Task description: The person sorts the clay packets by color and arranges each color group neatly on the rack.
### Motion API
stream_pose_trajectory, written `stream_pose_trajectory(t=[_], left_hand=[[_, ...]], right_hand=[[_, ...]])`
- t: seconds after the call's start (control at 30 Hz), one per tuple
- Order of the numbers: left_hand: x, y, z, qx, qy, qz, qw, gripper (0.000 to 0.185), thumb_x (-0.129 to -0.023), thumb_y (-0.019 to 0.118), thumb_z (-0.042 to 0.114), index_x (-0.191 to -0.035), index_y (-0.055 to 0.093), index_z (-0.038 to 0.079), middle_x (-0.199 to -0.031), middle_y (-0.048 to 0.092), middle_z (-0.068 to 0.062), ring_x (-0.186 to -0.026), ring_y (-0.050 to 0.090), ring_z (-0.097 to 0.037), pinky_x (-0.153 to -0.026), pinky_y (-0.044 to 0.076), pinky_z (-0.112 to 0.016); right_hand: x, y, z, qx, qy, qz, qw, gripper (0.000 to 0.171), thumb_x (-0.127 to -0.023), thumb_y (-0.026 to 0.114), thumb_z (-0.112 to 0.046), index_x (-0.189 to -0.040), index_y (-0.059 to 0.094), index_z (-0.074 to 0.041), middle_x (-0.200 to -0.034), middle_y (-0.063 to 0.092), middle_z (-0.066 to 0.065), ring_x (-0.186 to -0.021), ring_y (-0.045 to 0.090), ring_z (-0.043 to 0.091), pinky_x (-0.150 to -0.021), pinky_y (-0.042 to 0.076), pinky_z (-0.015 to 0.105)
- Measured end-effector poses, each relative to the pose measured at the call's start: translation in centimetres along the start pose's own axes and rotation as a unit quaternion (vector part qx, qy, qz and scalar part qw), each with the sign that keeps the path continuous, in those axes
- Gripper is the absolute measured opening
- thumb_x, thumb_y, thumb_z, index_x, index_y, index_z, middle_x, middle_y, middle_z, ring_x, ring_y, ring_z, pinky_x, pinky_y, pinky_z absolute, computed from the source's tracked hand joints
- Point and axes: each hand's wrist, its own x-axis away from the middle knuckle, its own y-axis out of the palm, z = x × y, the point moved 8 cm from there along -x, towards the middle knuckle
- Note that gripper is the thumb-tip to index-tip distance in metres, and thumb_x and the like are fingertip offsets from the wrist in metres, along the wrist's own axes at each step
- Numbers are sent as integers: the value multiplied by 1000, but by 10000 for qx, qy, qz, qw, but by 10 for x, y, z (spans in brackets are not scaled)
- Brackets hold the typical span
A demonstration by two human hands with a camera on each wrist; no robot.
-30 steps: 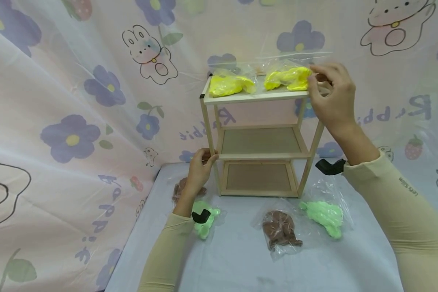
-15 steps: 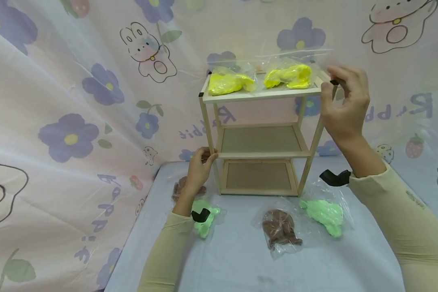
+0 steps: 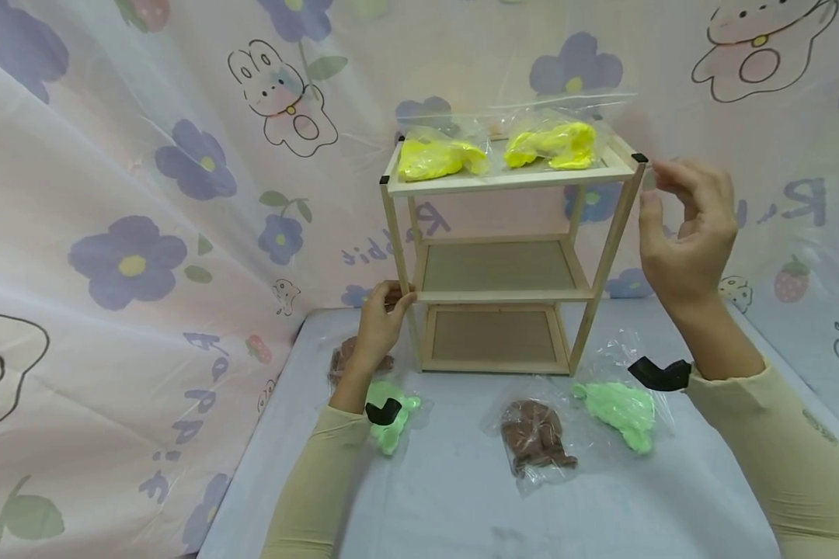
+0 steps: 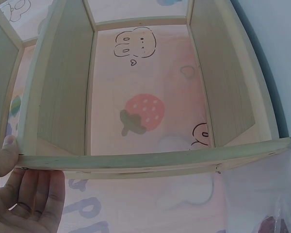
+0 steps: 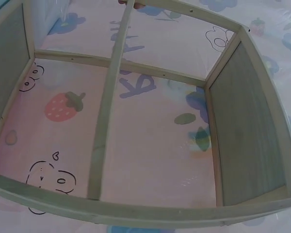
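Observation:
A three-tier wooden shelf [image 3: 503, 295] stands at the back of the table. Two clear bags of yellow material [image 3: 436, 159] [image 3: 552, 146] lie side by side on its top tier; the lower two tiers are bare. My left hand [image 3: 395, 299] grips the shelf's left front post near the middle tier. In the left wrist view its thumb [image 4: 7, 150] and fingers [image 4: 36, 194] wrap that post [image 4: 136, 162]. My right hand [image 3: 660, 186] hovers just right of the top right corner, fingers loosely curled, holding nothing. The right wrist view shows only the shelf frame [image 5: 102, 141] from the side.
On the pale blue tabletop [image 3: 447, 505] lie bagged lumps: a green one [image 3: 391, 423] under my left wrist, a brown one [image 3: 349, 361] behind that hand, a brown one [image 3: 534, 439] in front of the shelf, a green one [image 3: 618, 411] at right. Patterned plastic curtains [image 3: 147, 256] close in the back and sides.
My right hand let go of the right yellow bag on the top tier and drew away to the right and slightly down. The left hand kept its grip on the post.

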Motion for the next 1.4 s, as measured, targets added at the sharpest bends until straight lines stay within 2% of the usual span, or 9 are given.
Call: stream_pose_trajectory(t=[0.23, 0.5, 0.57, 0.63, 0.7, 0.77, 1.0, 1.23, 1.4], left_hand=[[0, -1, 2, -38, 33, 33, 10000, 33, -106, 69, 26, -130, 68, 2, -121, 67, -15, -116, 67, -32, -109, 54, -47], [0, 0, 3, -54, 84, 57, 9999, 33, -106, 71, 25, -129, 68, 2, -120, 68, -15, -115, 67, -33, -108, 55, -48], [0, 0, 3, -55, 80, 56, 9999, 33, -106, 71, 25, -129, 68, 2, -120, 68, -16, -115, 68, -32, -108, 55, -48], [0, 0, 2, -45, 64, 52, 10000, 33, -106, 70, 26, -129, 68, 2, -120, 68, -15, -115, 68, -32, -108, 55, -47], [0, -1, 2, -32, 50, 49, 10000, 33, -106, 70, 26, -129, 68, 2, -120, 68, -15, -114, 67, -32, -108, 55, -47], [0, -1, 1, -22, 45, 54, 10000, 33, -106, 70, 26, -129, 69, 3, -119, 68, -15, -115, 67, -31, -108, 55, -47], [1, -1, 2, 44, 26, 53, 10000, 32, -106, 70, 26, -129, 69, 3, -120, 67, -15, -116, 66, -32, -109, 54, -48], [2, -2, 3, -1, 16, 84, 10000, 33, -106, 70, 27, -129, 69, 3, -121, 67, -16, -116, 67, -33, -109, 54, -48], [1, -1, 3, -5, 50, 60, 10000, 34, -106, 70, 27, -129, 69, 3, -121, 68, -16, -116, 67, -33, -108, 55, -49]], right_hand=[[21, -12, 13, 304, 32, -256, 9992, 30, -98, 64, 2, -126, 70, 12, -123, 61, -17, -117, 61, 14, -113, 51, 30], [51, -21, 6, 540, 296, -673, 9958, 30, -96, 63, 12, -125, 67, 19, -122, 63, -17, -114, 61, 6, -110, 49, 20], [59, -22, 4, 695, 264, -809, 9939, 31, -94, 64, 15, -125, 67, 18, -119, 67, -8, -114, 59, 2, -109, 48, 18], [67, -22, 5, 811, 199, -945, 9920, 33, -92, 65, 17, -125, 68, 18, -115, 70, 7, -114, 59, -1, -108, 47, 16], [75, -23, 10, 962, 148, -1084, 9893, 34, -91, 67, 17, -125, 69, 17, -112, 70, 22, -114, 57, -4, -106, 45, 15], [84, -26, 18, 1087, 113, -1193, 9868, 36, -89, 68, 18, -125, 70, 15, -112, 68, 31, -114, 57, -6, -105, 44, 14], [115, -40, 51, 1350, 256, -1571, 9780, 43, -85, 75, 18, -127, 73, 6, -116, 71, 23, -115, 54, -10, -104, 39, 11], [143, -51, 66, 1481, 645, -1881, 9688, 46, -87, 78, 14, -130, 73, 0, -119, 71, 17, -115, 53, -9, -102, 37, 9], [161, -56, 72, 1550, 757, -2058, 9633, 46, -87, 79, 14, -131, 73, 0, -119, 71, 16, -112, 53, -8, -100, 38, 5]])
